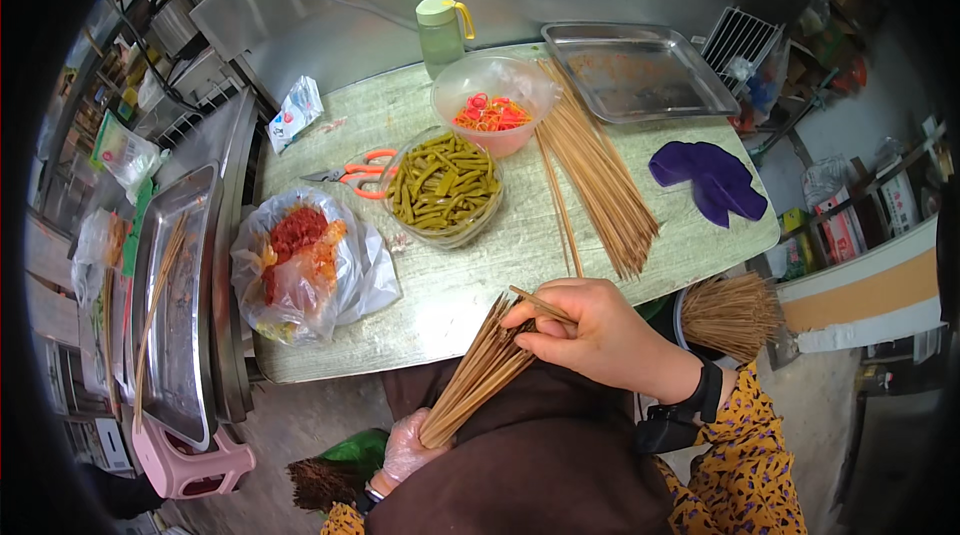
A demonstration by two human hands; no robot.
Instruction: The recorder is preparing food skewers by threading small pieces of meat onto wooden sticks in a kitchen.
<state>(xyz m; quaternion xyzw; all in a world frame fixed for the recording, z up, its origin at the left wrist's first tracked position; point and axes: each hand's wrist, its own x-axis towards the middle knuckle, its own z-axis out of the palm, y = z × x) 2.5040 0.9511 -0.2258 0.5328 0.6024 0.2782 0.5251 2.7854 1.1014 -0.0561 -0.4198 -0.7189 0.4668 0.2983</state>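
Observation:
My left hand (pixel 409 445), in a clear plastic glove, grips the lower end of a bundle of bamboo skewers (pixel 480 377) in front of the brown apron. My bare right hand (pixel 581 332) is at the bundle's upper end and pinches a short stretch of skewer (pixel 541 304) between its fingers; how many it holds cannot be told. Beyond it, a long row of loose skewers (pixel 600 190) lies on the table. A bowl of green beans (pixel 444 190) and a plastic bag with red minced meat (pixel 300 250) stand to the left.
On the table (pixel 450 295) are orange-handled scissors (pixel 364 173), a bowl of rubber bands (pixel 495 111), a bottle (pixel 440 36), a metal tray (pixel 637 73) and a purple cloth (pixel 709 178). Another tray (pixel 176 295) stands left, above a pink stool (pixel 195 460). A bucket of skewers (pixel 727 316) stands right.

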